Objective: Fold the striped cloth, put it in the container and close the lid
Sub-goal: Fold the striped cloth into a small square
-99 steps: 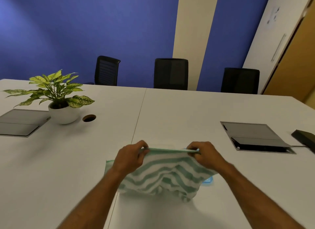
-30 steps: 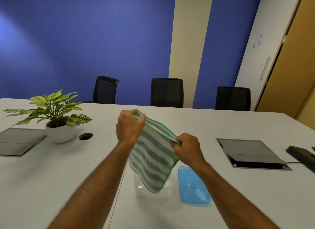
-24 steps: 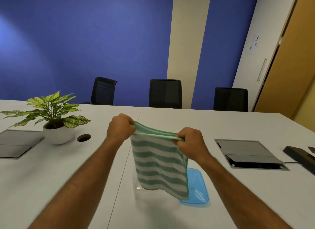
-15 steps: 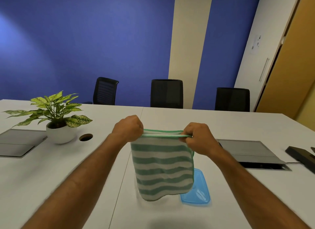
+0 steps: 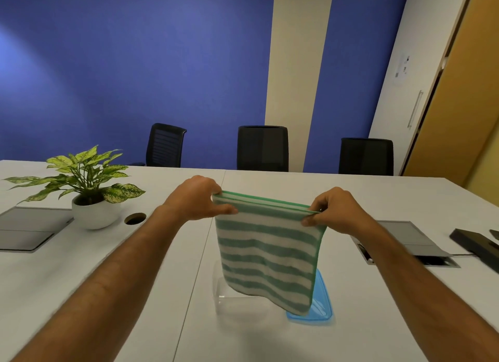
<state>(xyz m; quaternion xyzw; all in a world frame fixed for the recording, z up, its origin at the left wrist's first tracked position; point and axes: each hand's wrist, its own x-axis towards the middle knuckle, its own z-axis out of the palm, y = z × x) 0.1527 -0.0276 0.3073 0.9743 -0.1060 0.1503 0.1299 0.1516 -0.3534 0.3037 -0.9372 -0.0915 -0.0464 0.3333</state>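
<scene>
The green-and-white striped cloth (image 5: 267,253) hangs folded in the air above the white table (image 5: 94,275). My left hand (image 5: 197,199) pinches its upper left corner and my right hand (image 5: 334,212) pinches its upper right corner. Below the cloth stands a clear container (image 5: 224,299), mostly hidden behind the hanging fabric. A blue lid (image 5: 321,305) lies flat on the table just right of the container, partly covered by the cloth's lower edge.
A potted plant (image 5: 86,189) in a white pot stands at the left, beside a round cable hole (image 5: 135,218). Grey floor-box panels (image 5: 29,229) (image 5: 405,237) are set into the table on both sides. A black device (image 5: 475,243) lies far right. Three black chairs line the far edge.
The cloth was lifted off the table and turned. Over the last half second my hands have spread apart, stretching its top edge wider.
</scene>
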